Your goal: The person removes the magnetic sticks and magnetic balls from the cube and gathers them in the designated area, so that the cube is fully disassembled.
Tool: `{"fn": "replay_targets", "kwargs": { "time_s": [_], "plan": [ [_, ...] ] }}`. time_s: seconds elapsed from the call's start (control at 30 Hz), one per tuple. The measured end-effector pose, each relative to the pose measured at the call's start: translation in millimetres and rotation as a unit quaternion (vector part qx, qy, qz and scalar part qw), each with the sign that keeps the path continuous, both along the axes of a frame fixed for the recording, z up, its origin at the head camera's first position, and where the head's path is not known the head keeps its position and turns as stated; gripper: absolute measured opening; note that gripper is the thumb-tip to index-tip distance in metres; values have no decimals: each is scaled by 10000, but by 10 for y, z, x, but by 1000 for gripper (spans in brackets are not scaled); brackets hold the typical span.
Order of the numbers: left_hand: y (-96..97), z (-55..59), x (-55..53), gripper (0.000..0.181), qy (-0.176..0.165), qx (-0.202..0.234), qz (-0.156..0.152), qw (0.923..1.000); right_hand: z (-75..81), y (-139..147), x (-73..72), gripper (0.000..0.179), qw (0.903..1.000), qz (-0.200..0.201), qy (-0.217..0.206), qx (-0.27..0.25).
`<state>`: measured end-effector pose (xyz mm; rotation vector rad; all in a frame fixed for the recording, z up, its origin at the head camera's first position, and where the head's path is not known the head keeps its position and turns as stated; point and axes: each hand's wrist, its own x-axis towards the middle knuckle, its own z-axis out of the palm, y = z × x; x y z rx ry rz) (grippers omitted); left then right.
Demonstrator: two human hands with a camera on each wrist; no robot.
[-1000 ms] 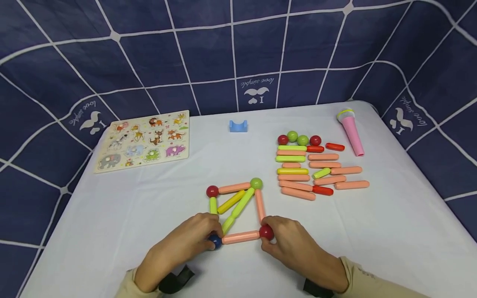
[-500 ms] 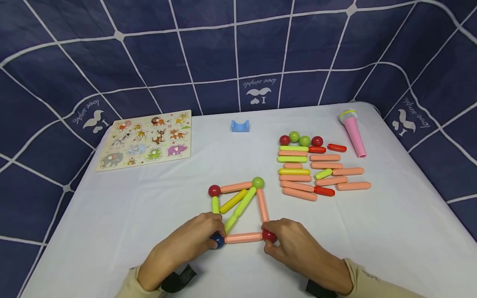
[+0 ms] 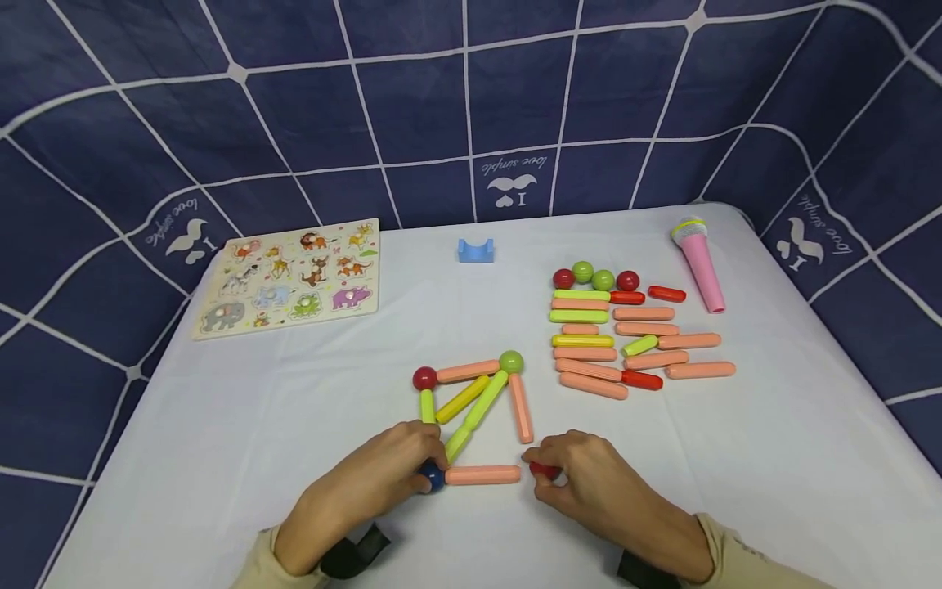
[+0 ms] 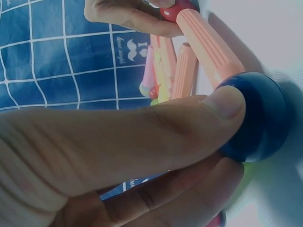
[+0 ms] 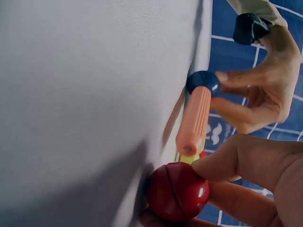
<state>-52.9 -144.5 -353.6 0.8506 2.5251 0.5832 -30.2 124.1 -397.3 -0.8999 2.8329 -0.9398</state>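
Note:
My left hand [image 3: 379, 470] pinches a dark blue ball [image 4: 262, 116] at the near left corner of a frame of sticks and balls. From that ball an orange stick [image 3: 483, 474] runs right, its far end bare. My right hand [image 3: 592, 483] pinches a red ball [image 5: 179, 191], a small gap away from that end. Another orange stick [image 3: 520, 409] hangs down from a green ball [image 3: 511, 362], its lower end free. A yellow-green diagonal [image 3: 478, 415] joins the green ball towards the blue one. A second red ball [image 3: 424, 378] marks the far left corner, with a yellow stick [image 3: 462, 399] inside.
Right of the frame lie several loose orange sticks [image 3: 592, 385], with red, green and yellow ones among them, and balls [image 3: 603, 280] behind. A pink toy microphone [image 3: 702, 266], a blue cradle-shaped piece [image 3: 476, 250] and an animal puzzle board [image 3: 294, 278] rest farther back.
My right hand has pulled the red ball to the right, off the ends of the two orange sticks. My left hand keeps its pinch on the blue ball.

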Motion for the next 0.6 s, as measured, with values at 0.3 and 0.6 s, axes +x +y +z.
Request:
{"fn": "replay_targets", "kwargs": {
  "time_s": [0.3, 0.6],
  "plan": [
    [-18, -13, -10, 20, -165, 137, 2, 9998, 57, 309, -98, 34, 9973, -431, -558, 184],
    [-20, -14, -26, 22, -189, 234, 47, 9995, 393, 850, -600, 38, 9897, -1275, -651, -63]
  ]
}}
